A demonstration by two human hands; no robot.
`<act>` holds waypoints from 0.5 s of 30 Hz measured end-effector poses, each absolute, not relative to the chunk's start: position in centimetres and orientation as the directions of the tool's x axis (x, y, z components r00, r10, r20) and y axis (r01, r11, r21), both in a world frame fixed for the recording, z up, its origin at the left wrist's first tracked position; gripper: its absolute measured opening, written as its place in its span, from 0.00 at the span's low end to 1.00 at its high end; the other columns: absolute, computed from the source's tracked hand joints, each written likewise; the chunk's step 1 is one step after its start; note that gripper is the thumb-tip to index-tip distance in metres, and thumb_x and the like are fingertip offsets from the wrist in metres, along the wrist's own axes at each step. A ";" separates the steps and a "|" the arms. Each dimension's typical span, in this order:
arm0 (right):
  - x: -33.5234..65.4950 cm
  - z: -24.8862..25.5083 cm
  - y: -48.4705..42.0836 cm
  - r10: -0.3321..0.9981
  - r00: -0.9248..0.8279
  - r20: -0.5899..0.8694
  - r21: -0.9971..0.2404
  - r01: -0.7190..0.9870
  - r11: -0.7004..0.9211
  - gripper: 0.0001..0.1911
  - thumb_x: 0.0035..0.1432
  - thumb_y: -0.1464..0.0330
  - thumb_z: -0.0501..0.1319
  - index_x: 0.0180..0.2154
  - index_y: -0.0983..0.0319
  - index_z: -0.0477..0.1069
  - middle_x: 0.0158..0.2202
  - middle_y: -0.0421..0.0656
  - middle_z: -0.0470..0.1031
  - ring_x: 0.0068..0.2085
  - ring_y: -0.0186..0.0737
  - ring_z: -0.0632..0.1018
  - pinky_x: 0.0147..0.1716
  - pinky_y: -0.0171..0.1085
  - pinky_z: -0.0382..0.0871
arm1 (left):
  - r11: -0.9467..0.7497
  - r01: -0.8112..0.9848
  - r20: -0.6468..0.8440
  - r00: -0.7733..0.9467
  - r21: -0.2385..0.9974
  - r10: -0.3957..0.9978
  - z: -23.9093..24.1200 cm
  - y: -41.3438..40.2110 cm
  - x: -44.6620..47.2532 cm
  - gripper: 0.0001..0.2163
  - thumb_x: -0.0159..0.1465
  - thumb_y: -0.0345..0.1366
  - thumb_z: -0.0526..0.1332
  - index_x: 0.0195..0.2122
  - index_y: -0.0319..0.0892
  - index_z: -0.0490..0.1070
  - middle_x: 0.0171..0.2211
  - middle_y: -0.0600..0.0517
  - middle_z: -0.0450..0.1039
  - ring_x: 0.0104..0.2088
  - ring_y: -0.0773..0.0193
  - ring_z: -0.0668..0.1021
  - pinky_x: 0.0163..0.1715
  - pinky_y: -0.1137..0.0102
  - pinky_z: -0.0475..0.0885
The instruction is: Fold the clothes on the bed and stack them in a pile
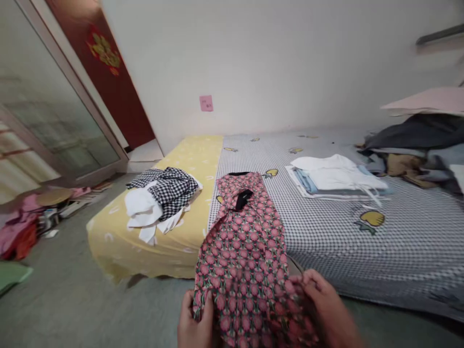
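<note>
The left hand (195, 321) pinches the near left edge of a pink floral-print garment (242, 241), thumb on top of the fabric. The right hand (321, 297) grips its right edge between thumb and fingers, blurred along with the cloth beside it. The garment stretches from between the hands up over the bed edge, its far end lying on a checked sheet (326, 232) printed with yellow fruit. Its near end is cut off below the hands, so its full shape cannot be told. A black piece (243, 199) shows in its upper part; whether label or trim is unclear.

Beyond the left hand, a black-and-white gingham garment (177, 191) lies bunched with white cloth (141, 208) on a yellow sheet (199, 166), partly covering one another. Beyond the right hand sits a folded stack of white and blue clothes (333, 176); farther right, a darker clothes pile (416, 135) runs out of view. On the wall ahead of the hands, a pink note (206, 103) carries writing too small to read.
</note>
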State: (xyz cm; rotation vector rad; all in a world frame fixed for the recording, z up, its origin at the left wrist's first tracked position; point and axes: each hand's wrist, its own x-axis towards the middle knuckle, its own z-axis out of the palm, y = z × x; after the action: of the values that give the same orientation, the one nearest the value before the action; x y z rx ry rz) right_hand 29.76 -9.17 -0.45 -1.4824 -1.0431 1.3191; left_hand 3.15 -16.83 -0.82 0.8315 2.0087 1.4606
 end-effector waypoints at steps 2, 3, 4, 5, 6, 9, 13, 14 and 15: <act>30.1 0.8 -9.5 0.927 0.033 -0.373 -0.919 -0.151 -0.364 0.21 0.44 0.54 0.67 0.28 0.57 0.57 0.33 0.40 0.80 0.24 0.39 0.76 0.25 0.36 0.66 | 0.174 0.217 0.040 -0.727 0.961 0.685 1.3 -17.1 3.6 0.23 0.56 0.63 0.60 0.28 0.46 0.64 0.19 0.60 0.66 0.22 0.66 0.70 0.26 0.73 0.66; 30.3 1.0 -9.6 0.921 0.010 -0.391 -0.905 -0.189 -0.382 0.24 0.42 0.53 0.69 0.30 0.57 0.58 0.34 0.40 0.80 0.20 0.36 0.74 0.21 0.34 0.63 | 0.146 0.266 0.103 -0.736 0.953 0.669 2.1 -17.2 3.7 0.23 0.57 0.63 0.60 0.27 0.46 0.64 0.19 0.60 0.66 0.22 0.67 0.70 0.26 0.73 0.66; 30.6 1.1 -9.6 0.921 -0.009 -0.390 -0.902 -0.196 -0.384 0.26 0.40 0.52 0.70 0.33 0.56 0.60 0.33 0.39 0.80 0.18 0.34 0.72 0.19 0.33 0.61 | 0.127 0.324 0.163 -0.731 0.938 0.662 2.7 -17.3 3.7 0.23 0.57 0.63 0.60 0.27 0.46 0.65 0.20 0.60 0.66 0.22 0.67 0.69 0.26 0.73 0.65; 30.8 0.9 -9.6 0.925 -0.015 -0.379 -0.909 -0.183 -0.375 0.27 0.40 0.52 0.71 0.36 0.56 0.61 0.32 0.39 0.80 0.16 0.34 0.71 0.17 0.32 0.59 | 0.116 0.381 0.212 -0.713 0.917 0.668 3.1 -17.3 3.7 0.22 0.58 0.62 0.59 0.27 0.46 0.66 0.20 0.60 0.66 0.22 0.67 0.69 0.26 0.73 0.65; 30.9 0.5 -9.5 0.932 0.000 -0.363 -0.920 -0.158 -0.359 0.29 0.40 0.51 0.70 0.40 0.56 0.62 0.31 0.38 0.79 0.16 0.34 0.71 0.15 0.32 0.57 | 0.112 0.430 0.242 -0.684 0.896 0.688 3.2 -17.3 3.6 0.21 0.59 0.61 0.59 0.26 0.46 0.67 0.20 0.59 0.66 0.22 0.66 0.69 0.26 0.73 0.65; 30.7 -1.1 -9.7 0.944 0.112 -0.310 -0.951 -0.015 -0.310 0.36 0.45 0.47 0.66 0.52 0.56 0.62 0.29 0.37 0.76 0.18 0.37 0.73 0.13 0.30 0.53 | 0.133 0.492 0.230 -0.607 0.860 0.761 2.2 -17.3 3.0 0.20 0.58 0.59 0.59 0.26 0.46 0.67 0.20 0.58 0.66 0.22 0.65 0.69 0.25 0.72 0.65; 29.3 -3.5 -10.8 0.945 0.155 -0.289 -0.928 0.198 -0.316 0.46 0.52 0.44 0.60 0.66 0.56 0.54 0.30 0.37 0.74 0.21 0.38 0.73 0.18 0.35 0.63 | 0.255 0.398 0.075 -0.651 0.881 0.755 -0.2 -17.9 2.3 0.22 0.55 0.62 0.59 0.30 0.46 0.67 0.21 0.57 0.69 0.24 0.63 0.72 0.26 0.71 0.67; 28.9 -3.9 -11.0 0.954 0.143 -0.263 -0.927 0.237 -0.291 0.46 0.52 0.45 0.61 0.67 0.56 0.53 0.33 0.39 0.76 0.25 0.39 0.76 0.24 0.37 0.70 | 0.286 0.367 0.032 -0.661 0.885 0.750 -0.5 -18.0 2.2 0.23 0.54 0.63 0.60 0.31 0.46 0.67 0.21 0.57 0.69 0.24 0.62 0.73 0.26 0.71 0.67; 28.4 -4.0 -11.2 0.966 0.123 -0.227 -0.931 0.264 -0.253 0.47 0.51 0.48 0.63 0.68 0.55 0.53 0.38 0.41 0.77 0.30 0.41 0.78 0.32 0.39 0.73 | 0.307 0.339 -0.002 -0.668 0.889 0.744 -0.6 -18.0 2.2 0.24 0.53 0.64 0.60 0.31 0.46 0.67 0.21 0.57 0.69 0.24 0.62 0.73 0.26 0.71 0.67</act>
State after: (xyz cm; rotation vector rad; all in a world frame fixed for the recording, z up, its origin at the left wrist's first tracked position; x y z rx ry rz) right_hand 28.42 -11.22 -4.04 -1.6439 -1.2169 1.1715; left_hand 2.21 -18.01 -0.61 0.9638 2.1650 1.3193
